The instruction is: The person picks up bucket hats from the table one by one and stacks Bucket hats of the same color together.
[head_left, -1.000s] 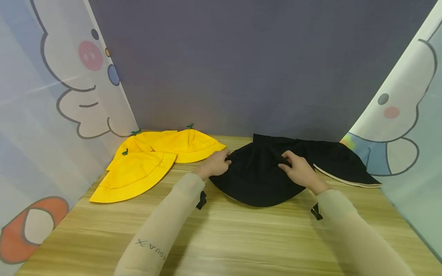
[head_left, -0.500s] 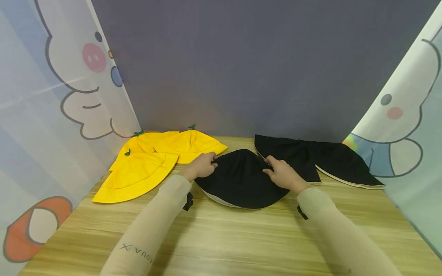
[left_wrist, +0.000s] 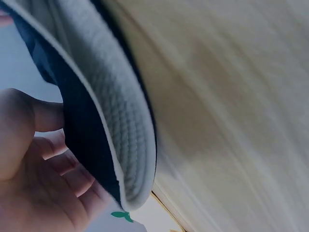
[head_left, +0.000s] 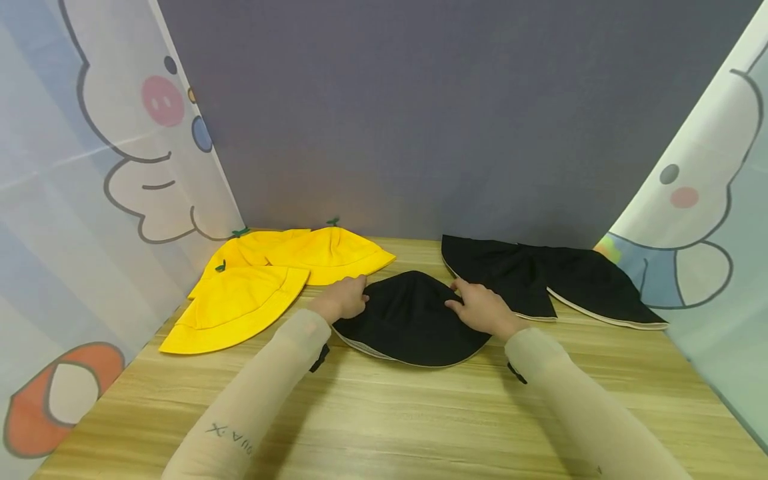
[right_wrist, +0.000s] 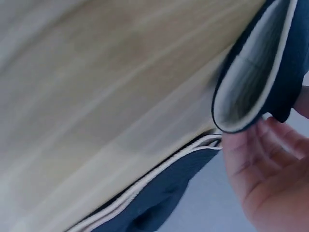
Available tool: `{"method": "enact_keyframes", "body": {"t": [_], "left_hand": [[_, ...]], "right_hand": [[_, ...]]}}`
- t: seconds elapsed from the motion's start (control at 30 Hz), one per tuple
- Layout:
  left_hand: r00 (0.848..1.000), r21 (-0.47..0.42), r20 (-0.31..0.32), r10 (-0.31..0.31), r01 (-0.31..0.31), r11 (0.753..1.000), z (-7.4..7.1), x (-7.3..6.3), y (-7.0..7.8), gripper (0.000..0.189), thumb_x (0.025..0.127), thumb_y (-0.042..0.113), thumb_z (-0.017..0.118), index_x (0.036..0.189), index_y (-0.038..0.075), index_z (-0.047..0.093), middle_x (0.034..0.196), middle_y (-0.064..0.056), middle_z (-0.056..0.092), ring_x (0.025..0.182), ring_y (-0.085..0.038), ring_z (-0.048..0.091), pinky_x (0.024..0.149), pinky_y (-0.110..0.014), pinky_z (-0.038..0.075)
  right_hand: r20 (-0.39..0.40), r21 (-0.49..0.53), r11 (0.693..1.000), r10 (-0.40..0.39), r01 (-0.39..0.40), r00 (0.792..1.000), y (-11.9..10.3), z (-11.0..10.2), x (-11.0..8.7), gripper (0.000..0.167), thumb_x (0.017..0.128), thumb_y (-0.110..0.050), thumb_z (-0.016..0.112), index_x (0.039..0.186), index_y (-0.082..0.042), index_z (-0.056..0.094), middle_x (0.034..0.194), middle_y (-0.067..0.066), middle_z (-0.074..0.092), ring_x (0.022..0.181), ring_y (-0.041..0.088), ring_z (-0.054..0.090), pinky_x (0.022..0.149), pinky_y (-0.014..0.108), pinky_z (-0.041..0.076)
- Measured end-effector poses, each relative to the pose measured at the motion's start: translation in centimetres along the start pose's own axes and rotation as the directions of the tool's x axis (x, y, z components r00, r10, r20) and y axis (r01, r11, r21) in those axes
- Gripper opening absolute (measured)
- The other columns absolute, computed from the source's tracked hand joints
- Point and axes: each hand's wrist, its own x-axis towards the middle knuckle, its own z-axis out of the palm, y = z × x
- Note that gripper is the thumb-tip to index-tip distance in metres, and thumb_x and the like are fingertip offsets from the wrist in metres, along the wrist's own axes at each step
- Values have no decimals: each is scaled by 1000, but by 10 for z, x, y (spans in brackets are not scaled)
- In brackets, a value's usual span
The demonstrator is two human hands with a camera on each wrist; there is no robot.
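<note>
Just below the centre of the frame, you have the black hat [head_left: 411, 323] by opposite sides, your left hand [head_left: 341, 300] and right hand [head_left: 482, 308] each pinching it between thumb and curled fingers, likely so the soft cloth stays spread instead of sagging. Pale lining [left_wrist: 128, 130] shows along its lower edge. Yellow hats [head_left: 234, 307] overlap left of centre, two other black hats [head_left: 498, 270] right of centre, seemingly grouped by colour.

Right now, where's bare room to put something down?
Bare table spreads between the sleeves, in front of the held black hat. A smaller patch lies behind it, between three yellow hats and other black hats; both groups are crowded.
</note>
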Motion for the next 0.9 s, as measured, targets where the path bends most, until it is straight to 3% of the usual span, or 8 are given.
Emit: {"method": "enact_keyframes", "body": {"t": [0.1, 0.23, 0.37, 0.43, 0.53, 0.7, 0.9], "left_hand": [[999, 69, -38, 7, -4, 998, 4, -1, 0, 41, 106, 25, 55, 141, 2, 49, 128, -17, 62, 114, -32, 63, 91, -43, 52], [991, 100, -135, 9, 5, 995, 5, -7, 6, 43, 104, 28, 60, 136, 2, 52, 125, -18, 56, 113, -35, 57, 88, -47, 52], [983, 116, -181, 34, -13, 993, 3, -15, 18, 49, 101, 35, 65, 135, 2, 53, 125, -19, 50, 113, -36, 50, 85, -48, 52], [988, 133, -143, 64, -45, 990, 3, -18, 22, 55, 100, 41, 65, 139, 4, 53, 132, -19, 48, 118, -36, 48, 90, -48, 50], [995, 147, -37, 91, -85, 986, 3, -22, 26, 67, 97, 52, 64, 148, 11, 50, 148, -18, 42, 133, -36, 43, 102, -49, 46], [991, 132, 114, 70, -85, 988, 6, -27, 32, 87, 89, 68, 64, 157, 19, 40, 163, -14, 26, 149, -36, 28, 112, -55, 38], [986, 247, 152, 69, -105, 963, 14, -26, 43, 98, 84, 75, 63, 158, 16, 37, 161, -15, 31, 147, -43, 30, 110, -60, 38]], "right_hand": [[-33, -81, 997, -14, 12, 999, -4, -1, -3, 44, 103, -31, 62, 136, -2, 57, 124, 18, 64, 107, 36, 65, 83, 53, 55], [-87, -190, 981, -53, 36, 995, -17, -4, -12, 37, 100, -27, 65, 127, -2, 63, 113, 15, 61, 99, 34, 63, 75, 50, 57], [-63, -209, 976, -75, 61, 995, -35, -8, -19, 35, 100, -28, 66, 123, -2, 66, 113, 15, 61, 98, 34, 61, 74, 50, 57], [-31, -195, 978, -76, 69, 997, -42, -8, -20, 39, 100, -33, 65, 124, -1, 66, 117, 16, 62, 103, 36, 62, 82, 52, 56], [38, -167, 984, -57, 63, 998, -48, -4, -20, 50, 102, -42, 60, 126, 1, 65, 124, 20, 62, 111, 39, 61, 95, 53, 51], [182, -142, 990, 20, 6, 983, -51, 5, -19, 71, 101, -56, 54, 136, 5, 59, 140, 29, 52, 124, 45, 55, 103, 55, 45], [279, -202, 979, 85, -28, 957, -58, 13, -18, 89, 93, -68, 58, 147, 2, 50, 151, 29, 40, 134, 51, 43, 103, 61, 44]]}}
